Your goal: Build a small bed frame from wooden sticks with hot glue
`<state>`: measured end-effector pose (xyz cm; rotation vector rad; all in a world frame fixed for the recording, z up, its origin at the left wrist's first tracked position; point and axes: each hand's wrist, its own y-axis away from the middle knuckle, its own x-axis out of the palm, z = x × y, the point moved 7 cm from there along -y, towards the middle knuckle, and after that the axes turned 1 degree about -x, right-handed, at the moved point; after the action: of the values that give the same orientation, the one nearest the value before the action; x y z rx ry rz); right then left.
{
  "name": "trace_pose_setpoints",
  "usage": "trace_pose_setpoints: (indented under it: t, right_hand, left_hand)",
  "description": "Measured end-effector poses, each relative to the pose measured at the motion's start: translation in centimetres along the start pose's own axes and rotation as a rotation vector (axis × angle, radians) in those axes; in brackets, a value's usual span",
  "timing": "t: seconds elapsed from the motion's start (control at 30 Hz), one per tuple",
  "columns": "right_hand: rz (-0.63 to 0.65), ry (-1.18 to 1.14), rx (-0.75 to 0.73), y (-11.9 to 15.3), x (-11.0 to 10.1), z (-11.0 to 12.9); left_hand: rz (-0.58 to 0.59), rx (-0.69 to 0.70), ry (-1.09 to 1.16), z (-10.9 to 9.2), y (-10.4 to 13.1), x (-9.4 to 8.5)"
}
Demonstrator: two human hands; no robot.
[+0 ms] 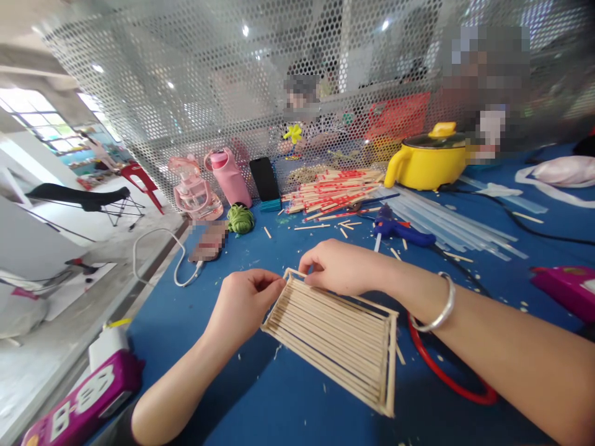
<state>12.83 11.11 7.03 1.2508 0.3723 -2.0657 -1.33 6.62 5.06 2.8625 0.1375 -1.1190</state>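
Note:
A flat rectangular tray of thin wooden sticks [332, 337] lies on the blue table [223, 396], with raised stick edges around it. My left hand [246, 297] is closed, pinching the frame's far left corner between thumb and fingers. Close beside it, my right hand [332, 266] is closed too, its fingertips on the stick along the far edge near the same corner. A silver bangle [446, 306] circles my right wrist. Part of the far edge is hidden behind my right hand.
Beyond my hands lie a blue glue gun [402, 230], clear glue sticks [460, 217], and a pile of red-marked sticks [332, 192]. A yellow pot [430, 162], pink bottle [230, 176], green yarn [240, 218] and phone [264, 178] stand before a perforated metal screen [260, 74].

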Motion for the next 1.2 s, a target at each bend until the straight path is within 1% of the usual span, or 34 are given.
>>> trace_pose_setpoints:
  t: [0.33,1.2]
  right_hand:
    - [0.001,-0.007,-0.004,0.11,0.01,0.17]
    - [-0.004,-0.007,-0.016,0.03,-0.03,0.2]
  left_hand:
    - [-0.016,0.017,0.002,0.02,0.02,0.04]
    - [-0.002,0.027,0.01,0.15,-0.06,0.16]
